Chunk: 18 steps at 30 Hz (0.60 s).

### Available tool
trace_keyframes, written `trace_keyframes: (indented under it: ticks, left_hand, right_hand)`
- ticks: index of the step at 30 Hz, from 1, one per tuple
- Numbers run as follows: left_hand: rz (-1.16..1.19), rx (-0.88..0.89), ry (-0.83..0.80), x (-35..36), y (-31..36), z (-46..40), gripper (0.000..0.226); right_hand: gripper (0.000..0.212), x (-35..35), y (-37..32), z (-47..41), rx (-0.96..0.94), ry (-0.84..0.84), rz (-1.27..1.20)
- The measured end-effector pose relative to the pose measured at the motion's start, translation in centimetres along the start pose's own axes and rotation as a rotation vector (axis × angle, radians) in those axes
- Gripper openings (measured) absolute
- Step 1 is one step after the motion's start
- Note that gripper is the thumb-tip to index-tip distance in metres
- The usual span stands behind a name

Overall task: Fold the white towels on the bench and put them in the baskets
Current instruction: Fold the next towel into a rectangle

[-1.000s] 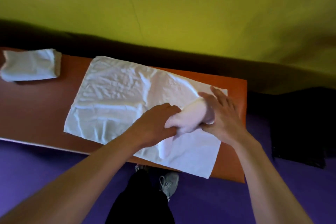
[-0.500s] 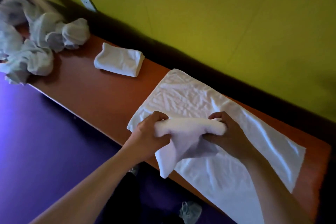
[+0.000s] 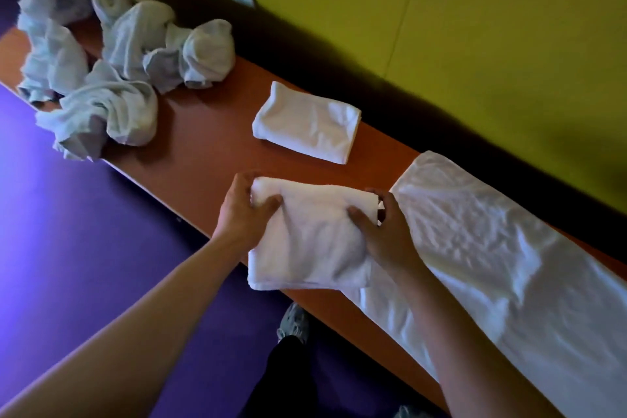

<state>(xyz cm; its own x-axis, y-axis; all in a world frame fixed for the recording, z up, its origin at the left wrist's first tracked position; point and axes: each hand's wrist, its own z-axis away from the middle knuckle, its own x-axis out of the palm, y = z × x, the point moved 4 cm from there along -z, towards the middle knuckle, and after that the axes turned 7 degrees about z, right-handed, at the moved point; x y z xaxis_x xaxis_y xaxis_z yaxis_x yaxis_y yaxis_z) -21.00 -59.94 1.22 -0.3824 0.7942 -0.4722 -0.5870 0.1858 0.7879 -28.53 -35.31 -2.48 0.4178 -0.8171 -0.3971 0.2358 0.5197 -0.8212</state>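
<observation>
Lifted off the spread white towel (image 3: 492, 265), the folded white terry towel (image 3: 305, 237) now hangs lengthwise along the orange bench (image 3: 210, 146), gripped between left hand (image 3: 242, 214) and right hand (image 3: 383, 234).

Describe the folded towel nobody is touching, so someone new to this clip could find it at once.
Start at the long orange bench along the yellow-green wall. About midway, between the crumpled towel pile and the spread-out towel, lies the small folded towel. Unlike the folded towel in the hands, it lies alone near the wall side.

Dim, soft picture — violet glare on the floor (image 3: 51, 180) at left, edges blurred.
</observation>
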Motion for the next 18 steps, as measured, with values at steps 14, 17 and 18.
trace_keyframes:
  ticks: [14, 17, 18]
  left_hand:
    - [-0.736, 0.376, -0.222, 0.7, -3.1, -11.3, 0.071]
    - [-0.835, 0.335, -0.313, 1.7, -5.2, -9.9, 0.071]
    - [-0.842, 0.321, -0.32, 1.8, -5.6, -9.7, 0.073]
  right_hand:
    - [0.073, 10.8, 0.5, -5.8, -0.12, 0.206, 0.666]
    - [0.064, 11.1, 1.5, -5.4, -0.145, 0.174, 0.726]
    - [0.064, 10.9, 1.6, -5.4, -0.134, 0.165, 0.704]
